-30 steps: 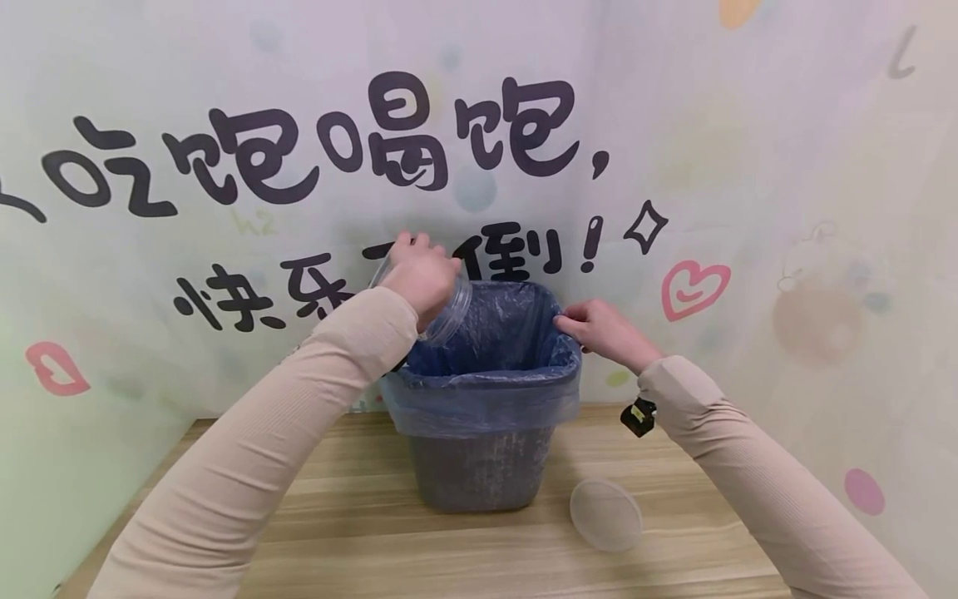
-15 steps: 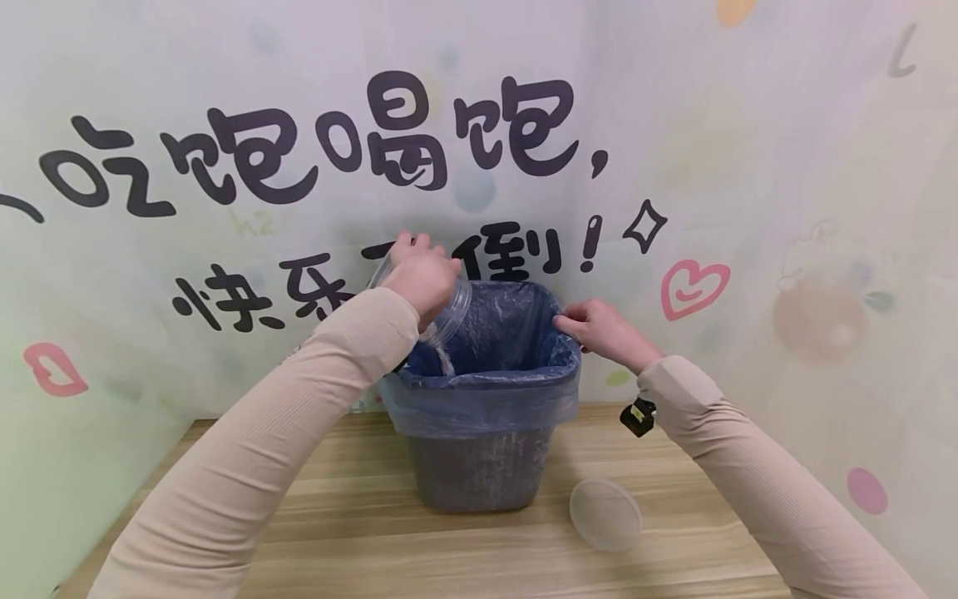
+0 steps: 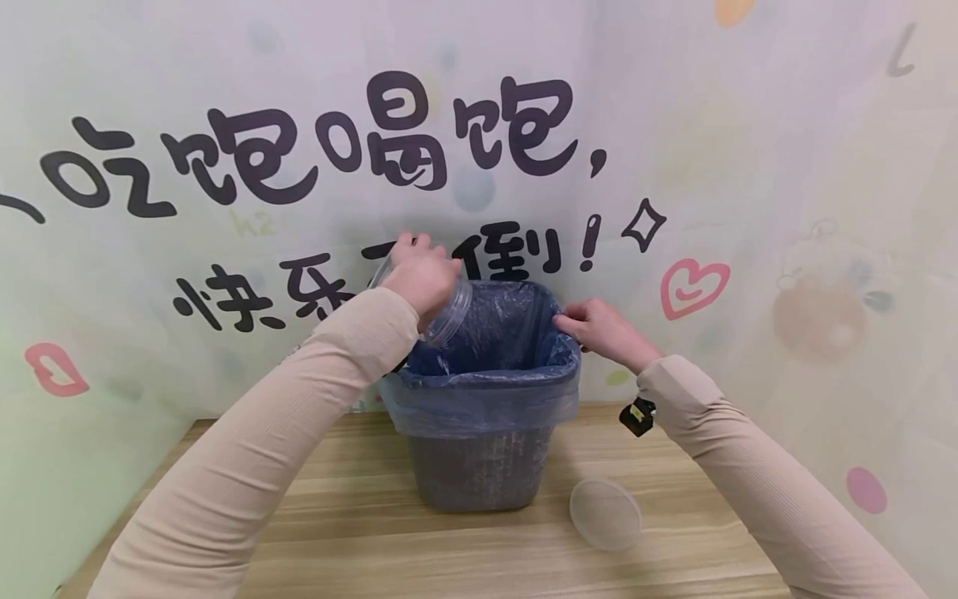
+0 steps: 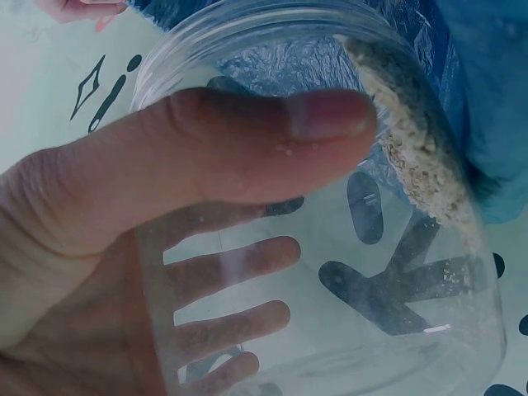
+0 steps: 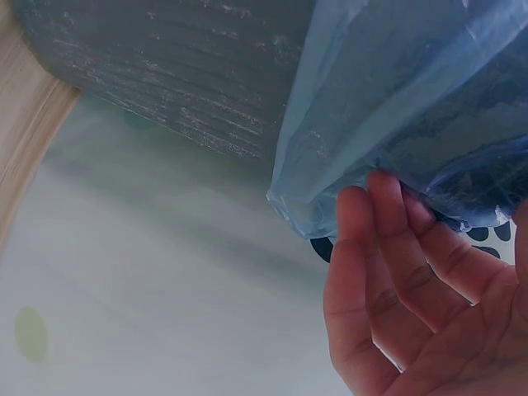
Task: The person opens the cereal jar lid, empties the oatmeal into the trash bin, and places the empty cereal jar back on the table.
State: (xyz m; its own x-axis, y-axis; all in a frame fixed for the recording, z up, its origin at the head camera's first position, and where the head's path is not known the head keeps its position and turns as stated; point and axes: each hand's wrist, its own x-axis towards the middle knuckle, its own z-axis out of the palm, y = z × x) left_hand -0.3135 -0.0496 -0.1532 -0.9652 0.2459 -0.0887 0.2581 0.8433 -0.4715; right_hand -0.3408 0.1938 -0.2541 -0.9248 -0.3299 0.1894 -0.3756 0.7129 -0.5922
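My left hand grips a clear plastic jar, tilted with its mouth over the trash bin. Thumb and fingers wrap the jar's sides in the left wrist view, where pale grainy material lies along the lower wall near the mouth. A blue trash bag lines the bin and folds down over its rim. On the right side, my right hand pinches the bagged rim. In the right wrist view its fingers press the bag from outside; the thumb is mostly cut off.
A round translucent lid lies on the wooden table, right of the bin's base. Close behind the bin stands a wall with large black lettering. Another wall bounds the right side.
Half a second ago a pale stream fell from the jar's mouth into the bin; now no stream shows. Both hands, the bin and the lid stay in place.
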